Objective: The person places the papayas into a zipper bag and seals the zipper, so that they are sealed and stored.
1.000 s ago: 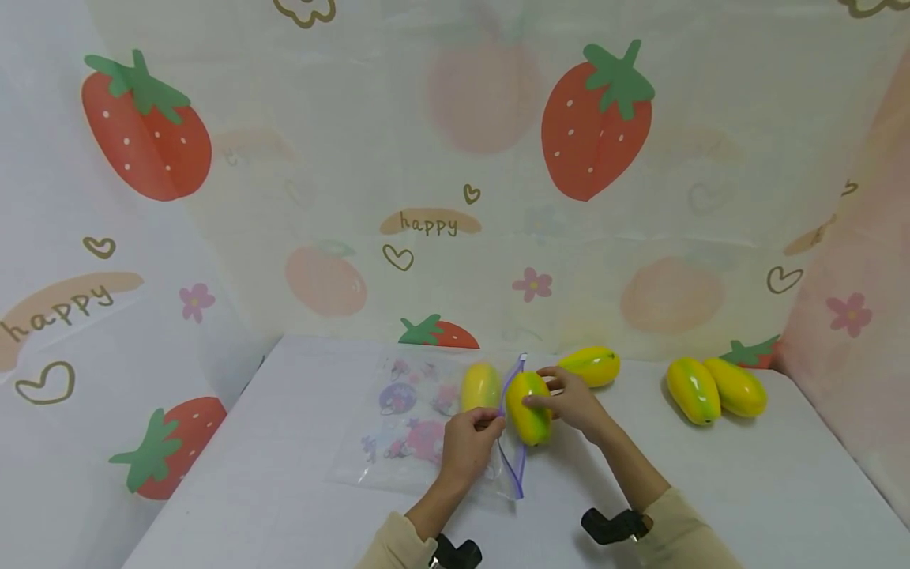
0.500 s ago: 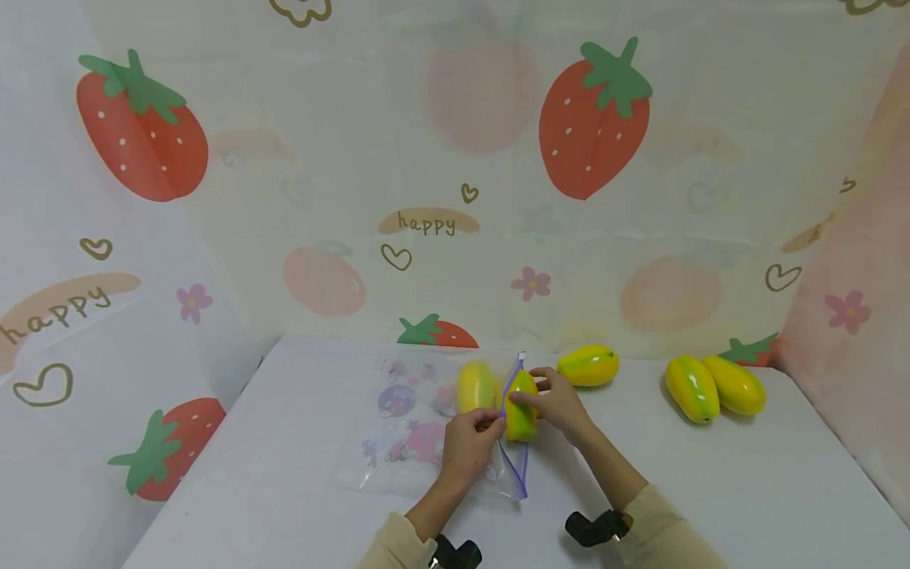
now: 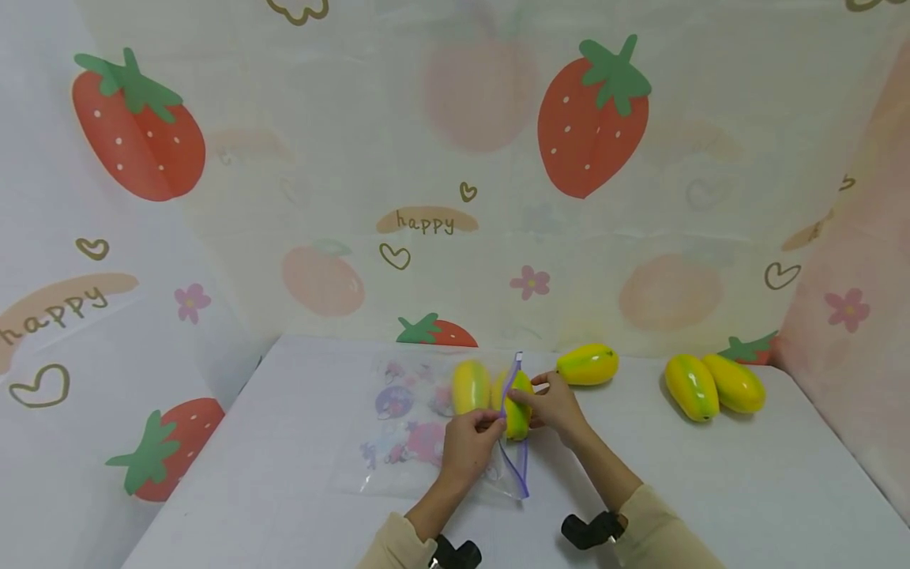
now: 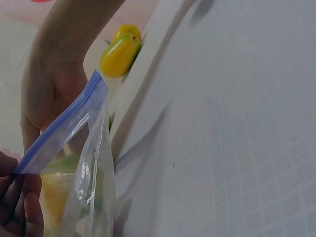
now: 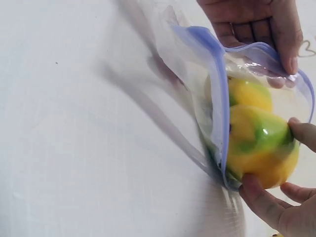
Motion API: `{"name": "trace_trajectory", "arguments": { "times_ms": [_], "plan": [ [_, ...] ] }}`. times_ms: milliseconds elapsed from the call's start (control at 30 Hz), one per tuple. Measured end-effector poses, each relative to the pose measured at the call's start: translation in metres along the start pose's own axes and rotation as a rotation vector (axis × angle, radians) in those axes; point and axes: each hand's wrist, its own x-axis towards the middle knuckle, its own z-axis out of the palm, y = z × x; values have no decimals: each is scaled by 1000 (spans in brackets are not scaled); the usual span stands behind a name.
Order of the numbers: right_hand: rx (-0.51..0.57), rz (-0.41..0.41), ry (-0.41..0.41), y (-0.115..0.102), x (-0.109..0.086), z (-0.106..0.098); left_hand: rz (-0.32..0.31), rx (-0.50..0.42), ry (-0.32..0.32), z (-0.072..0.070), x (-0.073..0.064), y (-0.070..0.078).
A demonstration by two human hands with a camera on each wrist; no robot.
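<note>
A clear zip bag [image 3: 370, 466] with a purple zip and pink-purple cartoon prints lies on the table, its mouth to the right. My left hand [image 3: 465, 446] pinches the zip edge and holds the mouth apart. One yellow-green papaya [image 3: 469, 386] is inside, behind the clear film. With thumb and fingers my right hand [image 3: 562, 409] grips a second papaya [image 3: 520, 419], which is partly through the mouth. In the right wrist view, this held papaya [image 5: 264, 140] sits between the zip edges, against the inner papaya [image 5: 249, 94]. The left wrist view shows the purple zip [image 4: 64, 118] between my left fingers.
A loose papaya [image 3: 588, 364] lies behind my right hand near the back edge. Two more, a left papaya [image 3: 691, 387] and a right papaya [image 3: 735, 385], lie side by side at the right. A fruit-patterned curtain [image 3: 455, 276] stands behind the white table [image 3: 242, 474].
My right hand has moved left, carrying the held papaya from the bag's mouth partly inside. The inner papaya has shifted slightly left. My left hand has stayed at the zip.
</note>
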Motion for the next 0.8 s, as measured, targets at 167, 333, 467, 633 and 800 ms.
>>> {"name": "trace_trajectory", "arguments": {
  "times_ms": [167, 333, 467, 633, 800],
  "plan": [
    [66, 0, 17, 0, -1, 4, 9, -2, -10, 0, 0, -1],
    [116, 10, 10, 0, 2, 8, 14, -5, -17, -1, -1, -1],
    [129, -3, -18, -2, 4, 8, 16, -5, -21, -1, 0, -2],
    [188, -48, -44, -2, 5, 9, 13, -4, -24, -1, 1, -2],
    [249, -78, -53, 1, 7, 11, 14, -3, -28, 0, 1, -2]
  ]
}}
